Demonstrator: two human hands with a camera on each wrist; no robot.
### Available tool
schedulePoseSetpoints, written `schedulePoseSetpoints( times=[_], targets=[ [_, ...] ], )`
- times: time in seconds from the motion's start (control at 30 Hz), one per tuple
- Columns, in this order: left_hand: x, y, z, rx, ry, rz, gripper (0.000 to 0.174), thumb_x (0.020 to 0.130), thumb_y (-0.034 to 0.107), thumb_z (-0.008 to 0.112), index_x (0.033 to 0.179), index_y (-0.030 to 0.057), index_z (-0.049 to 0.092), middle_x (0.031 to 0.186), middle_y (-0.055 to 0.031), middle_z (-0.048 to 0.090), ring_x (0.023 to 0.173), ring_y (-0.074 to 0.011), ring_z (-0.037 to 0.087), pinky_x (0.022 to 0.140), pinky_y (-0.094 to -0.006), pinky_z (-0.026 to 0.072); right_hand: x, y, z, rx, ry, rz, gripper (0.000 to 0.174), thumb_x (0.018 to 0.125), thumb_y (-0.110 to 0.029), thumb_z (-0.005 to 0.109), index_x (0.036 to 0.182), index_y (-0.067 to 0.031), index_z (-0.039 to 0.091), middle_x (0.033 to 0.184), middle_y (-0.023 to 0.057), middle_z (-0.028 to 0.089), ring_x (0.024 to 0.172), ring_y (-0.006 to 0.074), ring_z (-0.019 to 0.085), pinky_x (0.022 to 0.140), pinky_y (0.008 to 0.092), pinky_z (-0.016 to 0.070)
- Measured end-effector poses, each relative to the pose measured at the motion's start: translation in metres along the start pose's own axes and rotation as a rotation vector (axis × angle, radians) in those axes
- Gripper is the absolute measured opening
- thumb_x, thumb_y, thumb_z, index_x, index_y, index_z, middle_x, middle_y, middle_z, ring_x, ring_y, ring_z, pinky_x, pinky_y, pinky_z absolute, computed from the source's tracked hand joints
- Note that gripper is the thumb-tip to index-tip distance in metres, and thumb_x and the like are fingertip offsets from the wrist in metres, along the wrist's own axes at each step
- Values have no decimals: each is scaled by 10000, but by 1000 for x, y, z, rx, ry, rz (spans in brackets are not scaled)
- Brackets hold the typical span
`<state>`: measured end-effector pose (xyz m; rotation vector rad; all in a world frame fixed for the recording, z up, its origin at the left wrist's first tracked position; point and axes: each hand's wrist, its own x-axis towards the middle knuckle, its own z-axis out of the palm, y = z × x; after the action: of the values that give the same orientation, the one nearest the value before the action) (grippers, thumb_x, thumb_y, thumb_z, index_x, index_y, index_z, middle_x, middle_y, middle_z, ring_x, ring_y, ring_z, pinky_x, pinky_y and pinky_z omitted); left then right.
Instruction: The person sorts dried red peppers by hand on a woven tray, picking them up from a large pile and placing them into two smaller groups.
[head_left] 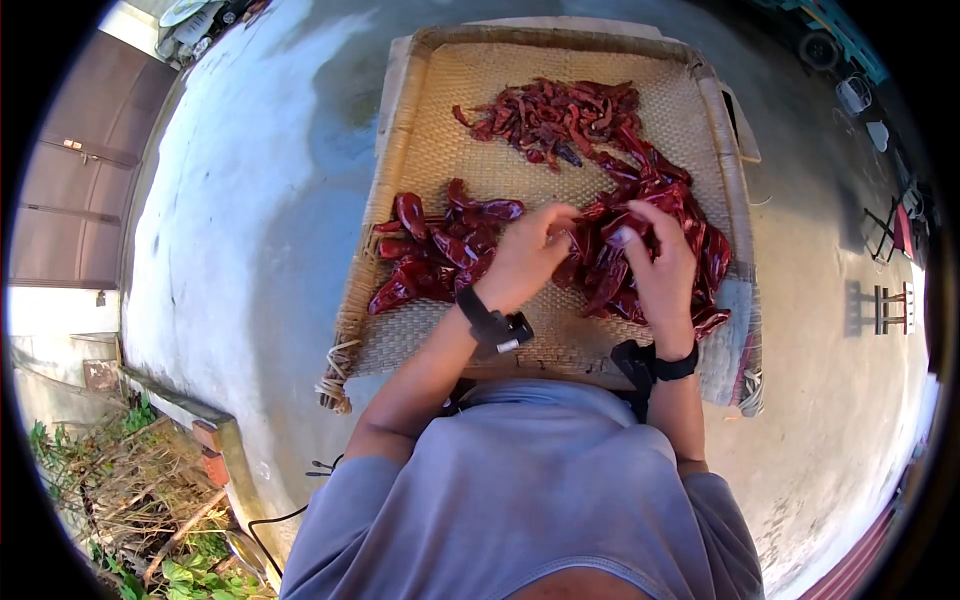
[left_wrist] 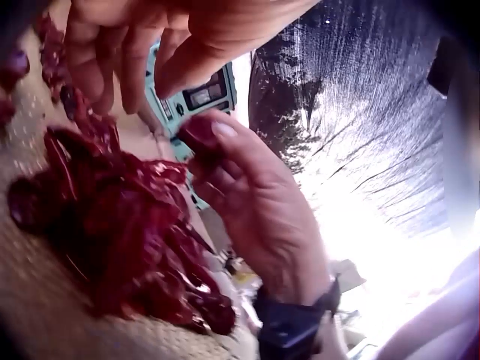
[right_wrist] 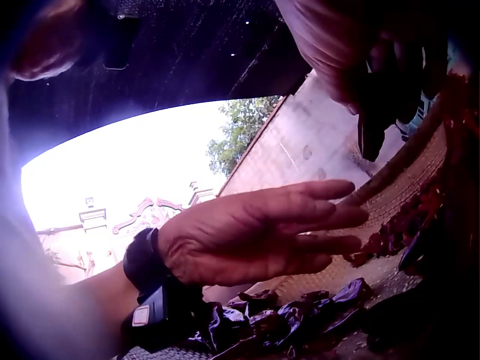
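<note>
My right hand (head_left: 665,270) pinches a dark red chili pepper (left_wrist: 201,133) between thumb and fingers, over the right-hand chili pile (head_left: 715,255). To its left my left hand (head_left: 525,260) reaches toward the same pile, its fingers loosely extended. Seen from the right wrist, that left hand has straight fingers and nothing in its grasp. Glossy red chilies form a second pile (head_left: 410,285) left of the left hand. Smaller, shrivelled chilies lie in a far pile (head_left: 560,115). All three piles rest on a woven tray (head_left: 420,150).
Around the tray runs a raised rim (head_left: 378,215). Concrete floor (head_left: 250,200) surrounds it. A small wooden stool (head_left: 893,310) stands far right, and a brown metal door (head_left: 80,160) is at the far left. Plants (head_left: 170,500) grow at the lower left.
</note>
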<state>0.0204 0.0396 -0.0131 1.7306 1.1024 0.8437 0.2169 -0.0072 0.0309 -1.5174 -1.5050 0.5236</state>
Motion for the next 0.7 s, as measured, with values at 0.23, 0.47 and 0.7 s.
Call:
schedulePoseSetpoints(
  times=[0.23,0.47,0.7],
  targets=[
    [24,-48,-41,921,118,-38,387,777,54,656,1156,127,650,1101,-125,637,1055,-340,536,892,-455,438,4,42,-23,-548,215,83,357,879,-191,676,1227,-141,619,1275,95,583,1219,326,493,1048,464,355],
    [33,-57,-43,944,47,-44,309,772,83,691,1074,147,680,1099,-78,632,1089,-317,511,976,-484,339,2,29,-22,-520,316,-57,330,875,-160,673,1200,-135,624,1301,85,560,1214,312,486,1069,454,331],
    [15,7,-16,545,-8,152,284,802,158,722,1081,171,671,1021,-38,653,1068,-271,534,1018,-454,303,-1,-5,1,-107,-15,-213,367,877,-146,692,1227,-70,612,1216,150,594,1143,329,567,971,383,463]
  ],
)
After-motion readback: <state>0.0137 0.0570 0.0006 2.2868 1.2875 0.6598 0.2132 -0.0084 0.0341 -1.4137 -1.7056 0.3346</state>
